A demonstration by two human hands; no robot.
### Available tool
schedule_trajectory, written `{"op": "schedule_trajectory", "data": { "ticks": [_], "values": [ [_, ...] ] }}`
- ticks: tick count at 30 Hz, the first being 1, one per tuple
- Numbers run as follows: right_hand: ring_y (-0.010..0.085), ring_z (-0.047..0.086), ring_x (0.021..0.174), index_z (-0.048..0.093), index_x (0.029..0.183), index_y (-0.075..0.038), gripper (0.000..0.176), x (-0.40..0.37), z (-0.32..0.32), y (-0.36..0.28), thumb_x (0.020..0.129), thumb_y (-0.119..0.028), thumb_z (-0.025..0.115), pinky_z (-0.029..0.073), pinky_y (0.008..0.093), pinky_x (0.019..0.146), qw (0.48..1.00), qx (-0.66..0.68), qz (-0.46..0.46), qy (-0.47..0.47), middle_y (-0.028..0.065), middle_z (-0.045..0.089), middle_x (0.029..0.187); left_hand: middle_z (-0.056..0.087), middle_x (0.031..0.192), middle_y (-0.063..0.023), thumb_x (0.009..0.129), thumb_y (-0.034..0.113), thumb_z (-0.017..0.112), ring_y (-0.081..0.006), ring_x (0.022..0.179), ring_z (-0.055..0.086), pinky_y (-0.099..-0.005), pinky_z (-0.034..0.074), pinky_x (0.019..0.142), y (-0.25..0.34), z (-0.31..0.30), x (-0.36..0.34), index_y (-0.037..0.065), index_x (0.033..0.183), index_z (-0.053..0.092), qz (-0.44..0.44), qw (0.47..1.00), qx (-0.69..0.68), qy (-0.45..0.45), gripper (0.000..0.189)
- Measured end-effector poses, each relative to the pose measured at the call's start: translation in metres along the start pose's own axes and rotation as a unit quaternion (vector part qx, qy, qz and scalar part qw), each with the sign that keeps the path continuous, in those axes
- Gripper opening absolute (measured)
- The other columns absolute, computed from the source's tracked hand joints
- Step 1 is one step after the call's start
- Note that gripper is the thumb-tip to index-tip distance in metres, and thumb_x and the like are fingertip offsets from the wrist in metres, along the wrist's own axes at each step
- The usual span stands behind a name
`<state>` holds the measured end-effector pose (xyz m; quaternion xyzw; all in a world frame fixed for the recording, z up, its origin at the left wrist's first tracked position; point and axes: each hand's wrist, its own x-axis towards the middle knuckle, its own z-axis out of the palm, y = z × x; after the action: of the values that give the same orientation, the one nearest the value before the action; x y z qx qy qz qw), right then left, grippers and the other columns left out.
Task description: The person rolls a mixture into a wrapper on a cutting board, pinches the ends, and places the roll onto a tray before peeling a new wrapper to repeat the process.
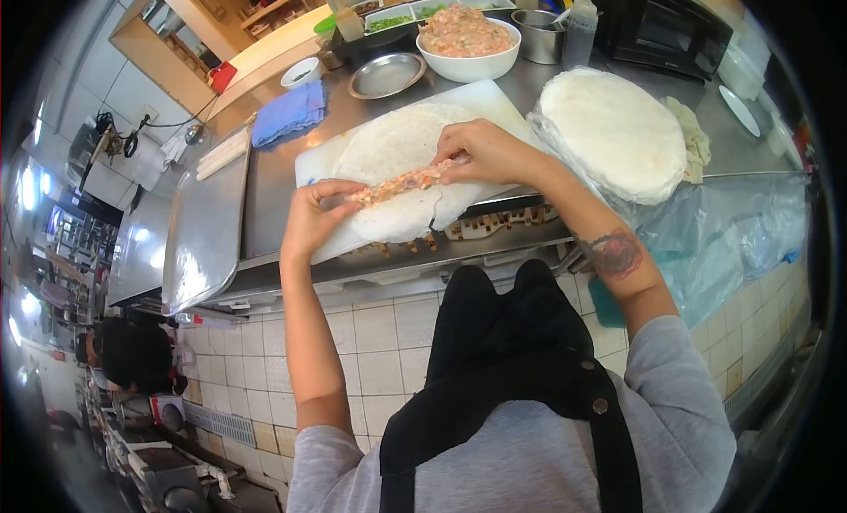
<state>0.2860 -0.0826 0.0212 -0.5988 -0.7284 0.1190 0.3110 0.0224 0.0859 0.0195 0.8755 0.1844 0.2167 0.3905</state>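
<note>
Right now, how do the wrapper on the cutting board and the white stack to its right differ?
The wrapper looks thin and lies unwrapped; the stack is thick and sits in clear plastic.
The wrapper carries a strip of filling and has a split near edge; the stack bears no filling and its top looks whole.
Both are pale and rounded.

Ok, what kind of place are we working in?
Probably a restaurant kitchen: a steel counter, a large bowl of filling and a squeeze bottle all suggest it.

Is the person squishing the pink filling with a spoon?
No, the left hand and right hand are touching the filling with bare fingers.
</note>
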Motion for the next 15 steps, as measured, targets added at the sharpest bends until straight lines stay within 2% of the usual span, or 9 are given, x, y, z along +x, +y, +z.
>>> {"op": "schedule_trajectory", "data": {
  "ticks": [7,9,11,12,15],
  "values": [
    [0.0284,0.065,0.087,0.073,0.097,-0.003,0.029,-0.004,0.006,-0.006,0.071,-0.017,0.080,0.051,0.0354,0.079,0.999,0.007,-0.009,0.039,0.0116,0.066,0.094,0.073,0.101,-0.0101,0.071,-0.002,0.075,-0.0190,0.093,0.067,-0.0291,0.050,0.087,0.025,0.009,0.002,0.004,0.102,0.073,0.043,0.996,0.073,0.006,0.032],
    [0.0290,0.064,0.086,0.073,0.096,-0.004,0.030,0.002,0.014,-0.008,0.070,-0.019,0.079,0.050,0.0360,0.077,0.994,-0.064,-0.058,0.072,0.0116,0.066,0.094,0.073,0.099,-0.0111,0.071,0.000,0.075,-0.0196,0.091,0.067,-0.0291,0.051,0.085,0.037,0.021,0.005,0.003,0.101,0.073,0.058,0.994,0.095,0.009,0.031],
    [0.0296,0.063,0.087,0.073,0.096,-0.004,0.031,0.010,0.017,-0.011,0.070,-0.020,0.080,0.049,0.0366,0.077,0.997,-0.049,-0.037,0.045,0.0111,0.065,0.093,0.072,0.098,-0.0140,0.072,0.003,0.076,-0.0225,0.087,0.068,-0.0304,0.052,0.080,0.046,0.035,0.014,0.003,0.101,0.073,0.028,0.992,0.121,-0.012,0.029],
    [0.0302,0.063,0.088,0.073,0.097,-0.004,0.033,0.013,0.016,-0.011,0.069,-0.021,0.080,0.049,0.0371,0.077,0.999,-0.034,-0.017,0.018,0.0105,0.065,0.093,0.072,0.093,-0.0156,0.073,0.005,0.076,-0.0250,0.080,0.069,-0.0319,0.053,0.075,0.050,0.042,0.017,0.001,0.098,0.073,0.051,0.990,0.130,0.000,0.026],
    [0.0299,0.063,0.088,0.073,0.097,-0.005,0.032,0.015,0.017,-0.007,0.069,-0.021,0.079,0.048,0.0377,0.077,0.999,-0.024,-0.017,0.027,0.0089,0.065,0.092,0.072,0.089,-0.0159,0.073,0.006,0.077,-0.0251,0.075,0.069,-0.0318,0.053,0.072,0.054,0.055,0.025,0.001,0.096,0.074,0.059,0.992,0.115,0.012,0.024]
  ]
}}
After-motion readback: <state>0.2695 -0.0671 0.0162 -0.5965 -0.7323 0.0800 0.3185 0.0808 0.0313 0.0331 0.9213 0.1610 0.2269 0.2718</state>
